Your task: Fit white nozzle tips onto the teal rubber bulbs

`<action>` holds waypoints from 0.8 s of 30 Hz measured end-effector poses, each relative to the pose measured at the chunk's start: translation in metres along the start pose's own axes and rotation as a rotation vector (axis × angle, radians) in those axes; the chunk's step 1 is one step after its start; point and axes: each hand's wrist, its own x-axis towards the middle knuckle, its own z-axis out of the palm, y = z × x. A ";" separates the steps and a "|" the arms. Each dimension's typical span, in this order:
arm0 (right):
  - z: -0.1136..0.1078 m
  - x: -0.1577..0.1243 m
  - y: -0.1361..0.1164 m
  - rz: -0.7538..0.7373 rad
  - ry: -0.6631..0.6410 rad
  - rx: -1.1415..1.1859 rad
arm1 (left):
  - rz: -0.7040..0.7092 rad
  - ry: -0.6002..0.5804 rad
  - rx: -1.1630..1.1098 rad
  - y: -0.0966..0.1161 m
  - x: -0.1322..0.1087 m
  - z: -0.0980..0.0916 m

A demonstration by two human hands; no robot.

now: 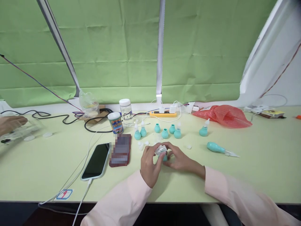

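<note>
My left hand is closed, pinching a clear plastic piece between thumb and fingers. Just under that piece sits a teal squeeze bulb, gripped by the curled fingers of my right hand. Fingers partly hide both parts, so I cannot tell whether they are joined. Beyond my hands stand open teal bulbs and others with clear tips, such as one at the left. Loose small clear parts lie beside my left hand. To the right, a teal bulb with a long nozzle lies on its side.
A phone on a charging cable and a dark red wallet-like item lie left. Behind are a printed can, a clear jar, a yellow power strip and a red plastic bag. Another person's hand is far left.
</note>
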 end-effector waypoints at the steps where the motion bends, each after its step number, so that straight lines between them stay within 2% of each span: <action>1: 0.002 0.000 0.001 0.007 -0.011 -0.005 | -0.005 -0.009 -0.014 0.000 0.000 0.000; 3: 0.003 0.000 0.000 -0.005 -0.014 -0.029 | -0.013 -0.032 -0.034 0.000 -0.001 0.001; 8: 0.004 0.000 -0.012 -0.037 0.072 -0.003 | -0.086 -0.083 -0.131 0.002 0.000 0.000; 17: 0.005 -0.007 -0.014 -0.108 0.110 -0.059 | -0.342 -0.120 -0.710 0.007 0.005 0.000; 20: 0.004 -0.008 -0.014 -0.118 0.157 -0.063 | -0.399 -0.093 -0.804 0.005 0.009 -0.002; 24: 0.004 -0.008 -0.013 -0.108 0.233 -0.081 | -0.472 -0.052 -0.801 0.001 0.012 -0.004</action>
